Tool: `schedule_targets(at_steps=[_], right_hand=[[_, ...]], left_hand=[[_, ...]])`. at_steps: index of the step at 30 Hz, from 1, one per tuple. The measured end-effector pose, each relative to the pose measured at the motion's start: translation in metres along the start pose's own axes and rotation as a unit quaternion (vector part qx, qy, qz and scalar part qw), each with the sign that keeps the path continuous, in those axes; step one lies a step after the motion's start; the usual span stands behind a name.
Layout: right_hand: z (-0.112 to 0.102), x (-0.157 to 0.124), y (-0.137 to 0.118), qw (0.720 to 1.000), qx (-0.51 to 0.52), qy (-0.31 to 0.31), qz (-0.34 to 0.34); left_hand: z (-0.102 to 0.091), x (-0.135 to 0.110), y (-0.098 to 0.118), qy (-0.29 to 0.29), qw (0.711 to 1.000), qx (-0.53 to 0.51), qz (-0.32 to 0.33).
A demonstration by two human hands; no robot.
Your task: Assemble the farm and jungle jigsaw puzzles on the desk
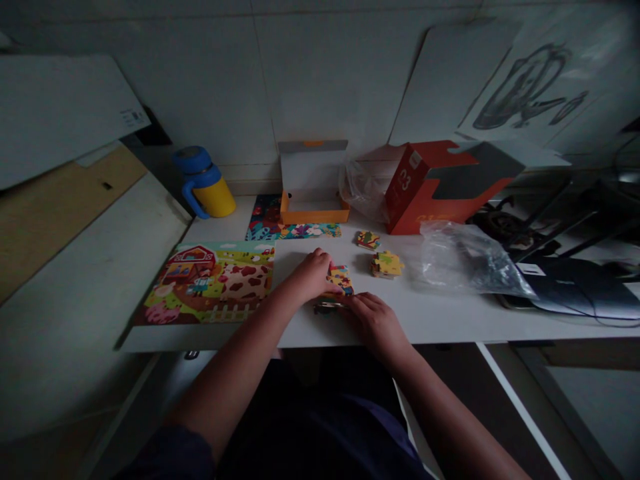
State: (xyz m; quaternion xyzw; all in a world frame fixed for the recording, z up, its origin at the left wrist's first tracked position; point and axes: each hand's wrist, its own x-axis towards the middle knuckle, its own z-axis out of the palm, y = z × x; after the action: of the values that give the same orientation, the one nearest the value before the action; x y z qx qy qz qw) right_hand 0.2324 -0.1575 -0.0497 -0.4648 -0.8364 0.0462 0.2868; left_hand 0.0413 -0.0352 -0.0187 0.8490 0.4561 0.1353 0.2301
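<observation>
Between left hand (313, 275) and right hand (373, 323), jigsaw puzzle pieces (340, 280)

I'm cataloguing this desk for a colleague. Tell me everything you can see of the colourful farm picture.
The farm picture is a flat, brightly printed rectangle: red barn upper left, small figure, pink pig, red-spotted white hide, white fence along the lower edge. Whether it is joined puzzle pieces is too small to tell. It lies on the white table, with the person's left hand just past its right edge.
</observation>
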Motion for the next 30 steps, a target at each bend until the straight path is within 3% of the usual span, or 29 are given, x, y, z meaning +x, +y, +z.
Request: schedule_targets(at_steps=[7,12,17,22,26,30], right_hand=[[0.003,-0.002,0.002,1.0,-0.012,-0.005,0.01],[0.003,-0.001,0.003,1.0,0.003,-0.002,0.012],[-0.002,0.003,0.002,0.999,0.049,0.0,0.02],[-0.004,0.002,0.003,0.993,0.098,0.031,0.054],[0.0,-0.001,0.006,0.988,0.114,0.054,0.086],[0.0,-0.002,0.007,0.985,0.124,0.064,0.102]], left_hand=[[0.0,-0.011,0.001,-0.023,0.992,-0.126,0.007],[-0.004,-0.02,-0.002,0.019,0.983,-0.181,0.023],[-0.023,-0.028,-0.002,0.031,0.986,-0.145,0.074],[-0.038,-0.033,0.003,0.007,0.993,-0.098,0.067],[-0.04,-0.031,0.008,-0.001,0.992,-0.07,0.109],[-0.032,-0.032,0.009,-0.013,0.984,-0.12,0.131]])
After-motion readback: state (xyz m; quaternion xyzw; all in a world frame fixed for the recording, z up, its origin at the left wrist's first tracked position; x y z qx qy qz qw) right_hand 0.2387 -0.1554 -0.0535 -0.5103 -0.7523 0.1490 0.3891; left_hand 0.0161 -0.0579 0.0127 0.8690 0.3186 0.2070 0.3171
